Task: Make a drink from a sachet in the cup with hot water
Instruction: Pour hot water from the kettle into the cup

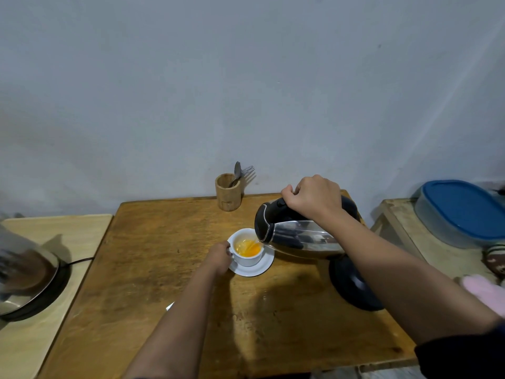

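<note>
A white cup (250, 259) stands on a white saucer (262, 268) in the middle of the wooden table (153, 258). Orange liquid fills the cup's bottom. My left hand (218, 257) grips the cup's handle on its left side. My right hand (311, 196) is closed around the black handle of a steel kettle (297, 236), which is tilted left with its spout over the cup's rim, water running in. A small white corner, perhaps the sachet (170, 306), peeks out beside my left forearm.
The kettle's black base (352, 288) sits right of the saucer. A wooden holder with a spoon and fork (229, 191) stands at the table's back edge. A pot with a cord (30, 283) is on the left table, a blue-lidded box (464, 212) on the right one.
</note>
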Demonstrator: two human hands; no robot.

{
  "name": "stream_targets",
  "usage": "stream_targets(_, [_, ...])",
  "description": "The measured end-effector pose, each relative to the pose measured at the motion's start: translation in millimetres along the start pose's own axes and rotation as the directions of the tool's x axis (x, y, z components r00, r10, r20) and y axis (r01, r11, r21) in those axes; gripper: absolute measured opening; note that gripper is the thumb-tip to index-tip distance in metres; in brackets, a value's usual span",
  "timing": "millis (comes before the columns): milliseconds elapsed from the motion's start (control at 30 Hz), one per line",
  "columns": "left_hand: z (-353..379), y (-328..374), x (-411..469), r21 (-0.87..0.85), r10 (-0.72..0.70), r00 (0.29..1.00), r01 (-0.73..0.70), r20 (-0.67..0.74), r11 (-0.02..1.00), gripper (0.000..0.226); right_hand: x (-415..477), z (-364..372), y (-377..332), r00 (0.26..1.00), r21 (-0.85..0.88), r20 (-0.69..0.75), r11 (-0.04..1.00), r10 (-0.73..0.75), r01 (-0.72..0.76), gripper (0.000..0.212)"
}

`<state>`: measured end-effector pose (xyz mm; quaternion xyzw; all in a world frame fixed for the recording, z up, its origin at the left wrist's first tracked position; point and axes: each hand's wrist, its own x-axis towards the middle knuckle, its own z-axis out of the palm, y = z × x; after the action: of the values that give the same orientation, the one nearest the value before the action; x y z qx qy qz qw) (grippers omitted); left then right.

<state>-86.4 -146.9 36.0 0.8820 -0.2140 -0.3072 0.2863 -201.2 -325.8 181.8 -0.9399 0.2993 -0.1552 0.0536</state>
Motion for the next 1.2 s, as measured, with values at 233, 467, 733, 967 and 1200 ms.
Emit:
stream_targets(233, [-0.4, 1.8, -0.9, 0.021, -0.001, 1.0, 0.001, 0.008, 1.0, 0.037, 1.0, -1.1, -0.5, 1.0, -0.021, -0.006, 1.0, 0.003, -0.003, 0.051])
stream_targets(467, [-1.8, 0.6, -2.3, 0.057, 0.008, 1.0, -0.008, 0.01, 0.998, 0.038, 2.9, -4.4, -0.7, 1.0, -0.033, -0.014, 0.999, -0.007, 0.007, 0.051])
stream_targets(733, [-0.7, 3.4, -2.9, 0.055, -0.001, 1.0, 0.001, -0.002, 0.998, 0.036, -2.3, -3.5, -1.0, 1.0, -0.03, -0.02, 1.0, 0.0, -0.001, 0.052])
stream_targets(967, [0.5, 4.9, -2.8, 0.06, 0.001, 1.0, 0.001, -0.027, 0.998, 0.036, -5.3, 0.1, -0.4, 1.0, -0.04, -0.016, 0.999, -0.021, 0.02, 0.051])
stream_targets(1200, [0.2, 4.9, -4.0, 0.068, -0.003, 1.0, 0.004, -0.019, 0.998, 0.036, -7.4, -1.6, -1.4, 1.0, -0.043, -0.01, 0.999, -0.02, 0.02, 0.052])
